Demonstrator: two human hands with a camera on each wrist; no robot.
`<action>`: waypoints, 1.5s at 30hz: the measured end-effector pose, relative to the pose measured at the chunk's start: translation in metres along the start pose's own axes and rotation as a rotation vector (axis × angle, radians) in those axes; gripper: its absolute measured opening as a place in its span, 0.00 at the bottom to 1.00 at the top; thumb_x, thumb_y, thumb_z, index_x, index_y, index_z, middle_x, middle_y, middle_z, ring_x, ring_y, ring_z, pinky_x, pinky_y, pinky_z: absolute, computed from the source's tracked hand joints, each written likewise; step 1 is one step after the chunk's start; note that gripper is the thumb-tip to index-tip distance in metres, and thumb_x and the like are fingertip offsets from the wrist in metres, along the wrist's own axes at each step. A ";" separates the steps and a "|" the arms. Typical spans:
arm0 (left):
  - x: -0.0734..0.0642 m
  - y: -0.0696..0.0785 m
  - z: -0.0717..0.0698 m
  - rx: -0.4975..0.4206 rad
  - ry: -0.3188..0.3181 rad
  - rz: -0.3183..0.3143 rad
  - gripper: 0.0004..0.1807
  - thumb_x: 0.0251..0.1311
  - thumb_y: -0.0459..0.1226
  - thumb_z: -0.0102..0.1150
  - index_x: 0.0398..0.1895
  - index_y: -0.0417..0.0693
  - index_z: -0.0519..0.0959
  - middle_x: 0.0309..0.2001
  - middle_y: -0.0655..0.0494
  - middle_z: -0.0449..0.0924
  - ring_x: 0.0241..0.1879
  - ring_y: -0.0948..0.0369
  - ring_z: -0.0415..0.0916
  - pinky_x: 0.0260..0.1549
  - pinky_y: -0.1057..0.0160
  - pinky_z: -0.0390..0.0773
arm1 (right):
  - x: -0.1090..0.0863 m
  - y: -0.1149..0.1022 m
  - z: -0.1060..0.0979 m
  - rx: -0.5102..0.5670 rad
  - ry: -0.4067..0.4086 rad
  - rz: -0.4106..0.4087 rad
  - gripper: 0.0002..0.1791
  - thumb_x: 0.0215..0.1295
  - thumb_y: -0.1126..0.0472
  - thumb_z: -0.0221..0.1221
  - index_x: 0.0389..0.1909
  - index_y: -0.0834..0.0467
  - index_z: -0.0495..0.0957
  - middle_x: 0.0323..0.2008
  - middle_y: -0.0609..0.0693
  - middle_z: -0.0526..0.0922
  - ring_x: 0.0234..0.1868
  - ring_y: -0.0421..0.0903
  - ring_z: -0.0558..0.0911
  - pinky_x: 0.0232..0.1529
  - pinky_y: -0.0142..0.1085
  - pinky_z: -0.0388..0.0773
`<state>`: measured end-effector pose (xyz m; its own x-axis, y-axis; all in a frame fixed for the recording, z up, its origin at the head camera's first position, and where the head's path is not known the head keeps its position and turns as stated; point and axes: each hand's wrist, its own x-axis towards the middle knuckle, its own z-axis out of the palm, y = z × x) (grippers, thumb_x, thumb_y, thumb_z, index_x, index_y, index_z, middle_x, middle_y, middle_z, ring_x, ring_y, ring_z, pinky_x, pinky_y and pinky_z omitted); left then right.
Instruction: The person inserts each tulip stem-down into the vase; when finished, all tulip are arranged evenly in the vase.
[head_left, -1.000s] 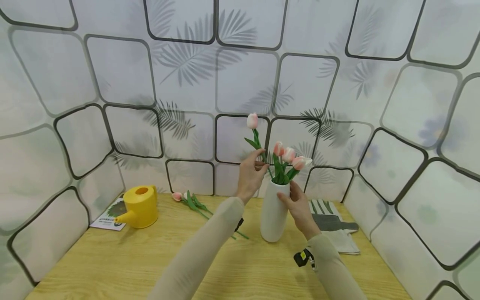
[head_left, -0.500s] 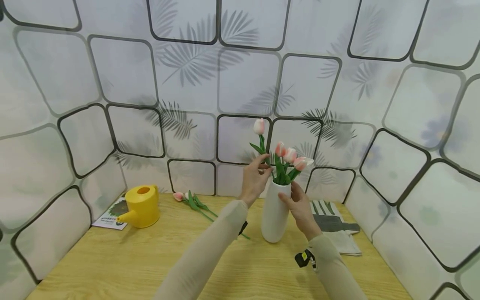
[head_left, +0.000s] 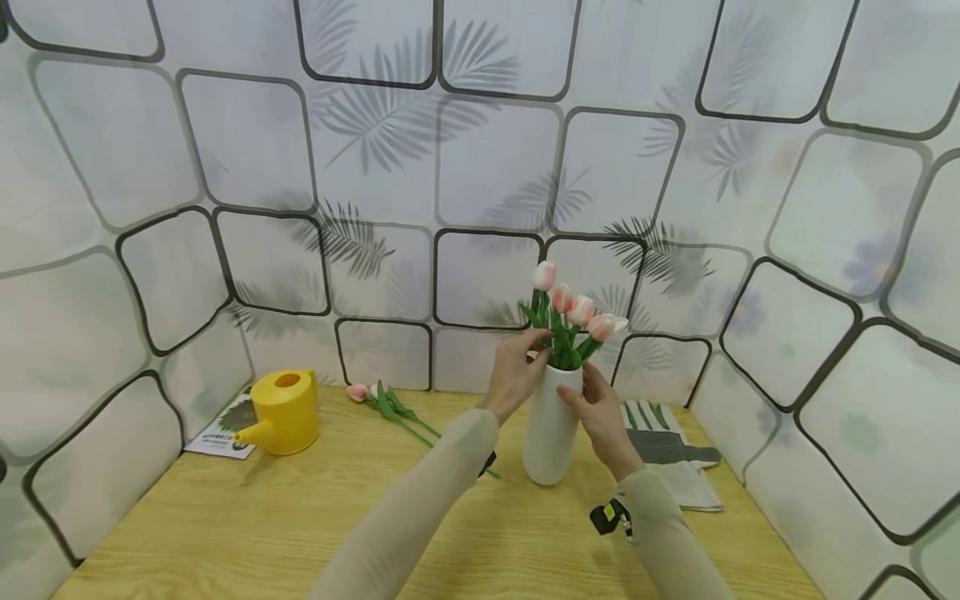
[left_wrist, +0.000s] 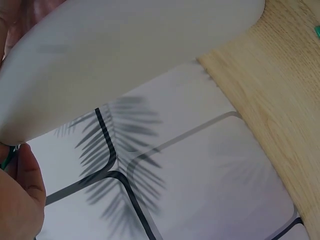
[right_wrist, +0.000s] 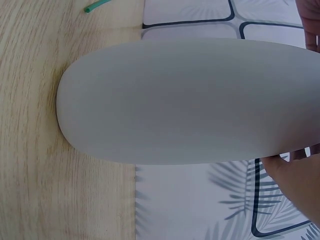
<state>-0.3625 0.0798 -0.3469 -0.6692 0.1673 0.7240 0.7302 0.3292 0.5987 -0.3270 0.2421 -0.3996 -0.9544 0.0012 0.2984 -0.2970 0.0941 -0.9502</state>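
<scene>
A tall white vase (head_left: 547, 433) stands upright on the table, with several pink-and-white tulips (head_left: 581, 311) in its mouth. My left hand (head_left: 517, 371) is at the left of the vase's mouth and pinches the stem of a paler tulip (head_left: 544, 277), whose bloom rises highest at the left of the bunch. My right hand (head_left: 600, 412) grips the upper right side of the vase. In the left wrist view the left hand's fingers (left_wrist: 31, 172) are right at the rim beside a bit of green stem. The right wrist view has the vase's side (right_wrist: 185, 102) across its middle.
More tulips (head_left: 386, 404) lie on the table left of the vase, partly behind the left sleeve. A yellow watering can (head_left: 288, 417) stands further left, beside a printed card (head_left: 225, 433). Right of the vase lies a folded grey-and-white cloth (head_left: 667, 450). Patterned walls enclose the table.
My left hand has moved right and down with the pale tulip, bringing its stem to the vase's mouth and its bloom next to the others. The right hand keeps its grip on the vase.
</scene>
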 end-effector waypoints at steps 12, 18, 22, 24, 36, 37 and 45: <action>-0.002 -0.001 -0.001 0.030 -0.046 0.021 0.10 0.67 0.31 0.56 0.48 0.44 0.82 0.46 0.49 0.86 0.42 0.56 0.85 0.31 0.73 0.81 | -0.001 -0.002 0.000 0.002 -0.007 0.002 0.42 0.69 0.56 0.60 0.78 0.54 0.48 0.75 0.57 0.57 0.73 0.56 0.61 0.71 0.57 0.61; -0.005 -0.003 -0.001 0.048 -0.052 0.025 0.10 0.69 0.32 0.54 0.47 0.44 0.83 0.44 0.50 0.87 0.41 0.58 0.84 0.31 0.73 0.80 | 0.000 0.000 0.000 -0.007 0.000 0.005 0.43 0.68 0.55 0.61 0.77 0.54 0.49 0.75 0.57 0.57 0.73 0.56 0.61 0.71 0.57 0.62; -0.005 -0.003 -0.002 0.027 -0.034 0.026 0.11 0.67 0.30 0.56 0.47 0.44 0.84 0.45 0.51 0.87 0.41 0.58 0.84 0.32 0.72 0.81 | 0.001 0.001 -0.001 -0.008 -0.003 0.003 0.43 0.69 0.55 0.61 0.78 0.54 0.48 0.75 0.57 0.56 0.74 0.56 0.61 0.71 0.57 0.61; -0.005 -0.002 -0.002 0.016 -0.017 0.026 0.11 0.65 0.29 0.57 0.48 0.44 0.84 0.45 0.51 0.87 0.42 0.59 0.84 0.34 0.71 0.82 | 0.001 0.001 -0.001 -0.004 -0.001 0.002 0.43 0.68 0.55 0.61 0.78 0.54 0.49 0.75 0.57 0.57 0.74 0.56 0.61 0.71 0.57 0.61; -0.007 -0.003 -0.005 0.017 -0.037 0.019 0.10 0.66 0.30 0.56 0.45 0.44 0.85 0.39 0.51 0.87 0.38 0.60 0.83 0.29 0.74 0.79 | -0.003 -0.005 0.002 0.008 -0.008 0.008 0.40 0.70 0.58 0.59 0.77 0.53 0.50 0.74 0.58 0.58 0.73 0.56 0.62 0.71 0.57 0.60; -0.007 -0.003 -0.005 0.015 -0.042 0.016 0.10 0.67 0.30 0.56 0.45 0.45 0.85 0.40 0.51 0.87 0.38 0.61 0.83 0.29 0.73 0.79 | -0.003 -0.005 0.002 0.007 -0.007 0.008 0.40 0.70 0.58 0.59 0.77 0.53 0.50 0.74 0.58 0.58 0.73 0.56 0.62 0.71 0.57 0.60; -0.009 -0.004 -0.006 -0.006 -0.042 -0.002 0.10 0.68 0.32 0.56 0.47 0.46 0.85 0.43 0.53 0.87 0.41 0.61 0.82 0.29 0.73 0.78 | -0.003 -0.005 0.002 0.002 -0.008 0.009 0.41 0.70 0.57 0.59 0.78 0.54 0.48 0.74 0.59 0.58 0.72 0.56 0.62 0.71 0.57 0.61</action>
<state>-0.3589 0.0710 -0.3539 -0.6760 0.2059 0.7075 0.7293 0.3242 0.6025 -0.3230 0.2400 -0.3953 -0.9574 -0.0061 0.2888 -0.2881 0.0919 -0.9532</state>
